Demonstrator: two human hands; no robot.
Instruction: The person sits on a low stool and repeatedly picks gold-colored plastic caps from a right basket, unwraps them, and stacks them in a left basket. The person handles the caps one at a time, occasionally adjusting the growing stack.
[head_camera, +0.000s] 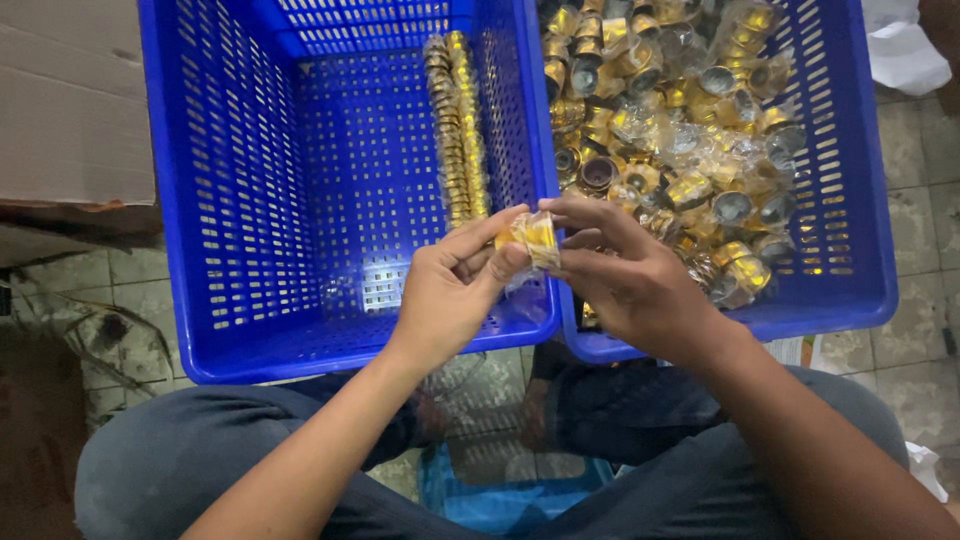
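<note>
Both hands meet over the gap between two blue crates. My left hand (455, 285) and my right hand (620, 275) together pinch one small gold cap in a clear plastic wrapper (532, 238). The left blue crate (230, 200) is mostly bare; two neat rows of wrapped gold caps (457, 125) stand against its right wall. The right blue crate (850, 200) holds a loose heap of several wrapped gold caps (680, 130).
A cardboard box (70, 100) sits at the left. My knees in grey trousers (180, 460) are below the crates. A blue plastic bag (500, 490) lies on the tiled floor between my legs. White paper (905, 50) lies at the top right.
</note>
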